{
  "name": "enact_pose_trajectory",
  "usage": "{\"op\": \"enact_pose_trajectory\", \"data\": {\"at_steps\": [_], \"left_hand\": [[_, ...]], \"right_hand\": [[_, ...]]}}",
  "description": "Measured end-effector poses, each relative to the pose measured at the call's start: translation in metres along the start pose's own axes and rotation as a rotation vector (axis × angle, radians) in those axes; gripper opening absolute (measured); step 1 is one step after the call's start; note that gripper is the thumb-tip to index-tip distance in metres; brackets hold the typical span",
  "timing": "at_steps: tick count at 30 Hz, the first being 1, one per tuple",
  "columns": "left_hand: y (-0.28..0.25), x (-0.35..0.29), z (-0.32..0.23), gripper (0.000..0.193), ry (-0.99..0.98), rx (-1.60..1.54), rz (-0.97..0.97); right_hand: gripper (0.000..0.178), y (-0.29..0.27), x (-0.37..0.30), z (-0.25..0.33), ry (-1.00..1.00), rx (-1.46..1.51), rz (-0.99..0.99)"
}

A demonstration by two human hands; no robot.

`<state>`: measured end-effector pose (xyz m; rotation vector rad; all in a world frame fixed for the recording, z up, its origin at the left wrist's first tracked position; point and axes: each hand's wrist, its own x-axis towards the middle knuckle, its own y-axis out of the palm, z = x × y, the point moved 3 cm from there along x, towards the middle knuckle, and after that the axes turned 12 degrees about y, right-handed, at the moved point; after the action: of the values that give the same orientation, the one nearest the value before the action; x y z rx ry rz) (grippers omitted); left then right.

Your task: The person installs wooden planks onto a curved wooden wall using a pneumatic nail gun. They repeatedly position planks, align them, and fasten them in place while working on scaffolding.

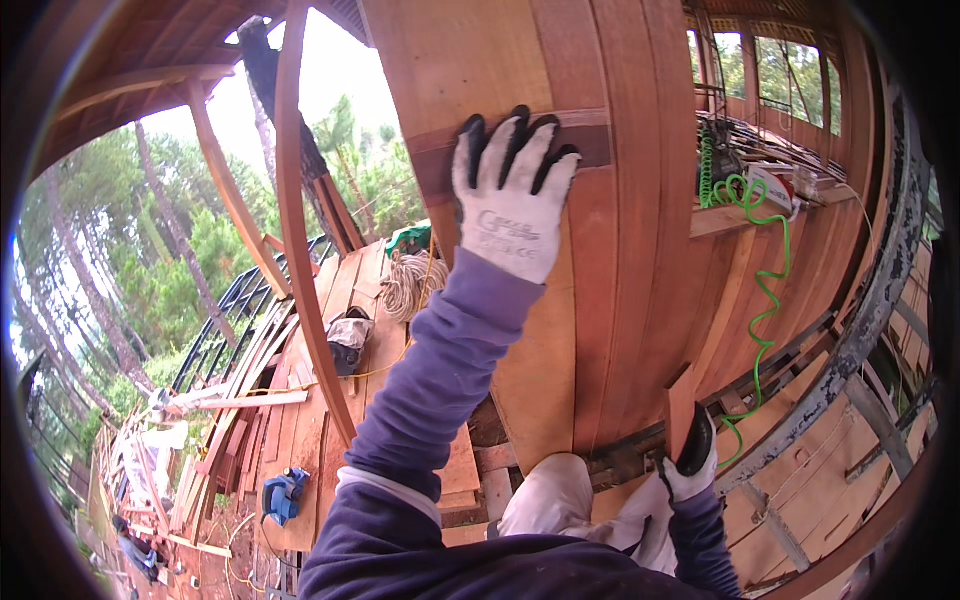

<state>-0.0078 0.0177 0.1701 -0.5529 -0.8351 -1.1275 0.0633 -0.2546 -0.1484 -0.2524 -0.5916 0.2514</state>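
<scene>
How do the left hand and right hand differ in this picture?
The left hand is spread against upright boards; the right hand grips a short wood piece. The left hand is high in view, the right hand low. Both wear white-and-black gloves.

Plank wall [625,300]: upright boards set edge to edge, reddish-brown, paler and yellower at left; dark band [590,140] crosses the upper part. Short wood slat [679,405]: flat, narrow, reddish-brown, near-upright in the right hand [692,462], near the wall's lower right.
</scene>
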Motion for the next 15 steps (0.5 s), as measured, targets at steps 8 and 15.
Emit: {"op": "enact_pose_trajectory", "data": {"at_steps": [8,15], "left_hand": [[-0.008,-0.013,-0.007,0.050,-0.088,0.129,0.137],[-0.019,-0.009,-0.027,0.051,-0.189,0.061,0.258]], "right_hand": [[0.092,-0.028,0.059,0.080,-0.205,-0.278,-0.196],[0.087,-0.051,0.110,0.141,-0.513,-0.333,-0.337]]}}
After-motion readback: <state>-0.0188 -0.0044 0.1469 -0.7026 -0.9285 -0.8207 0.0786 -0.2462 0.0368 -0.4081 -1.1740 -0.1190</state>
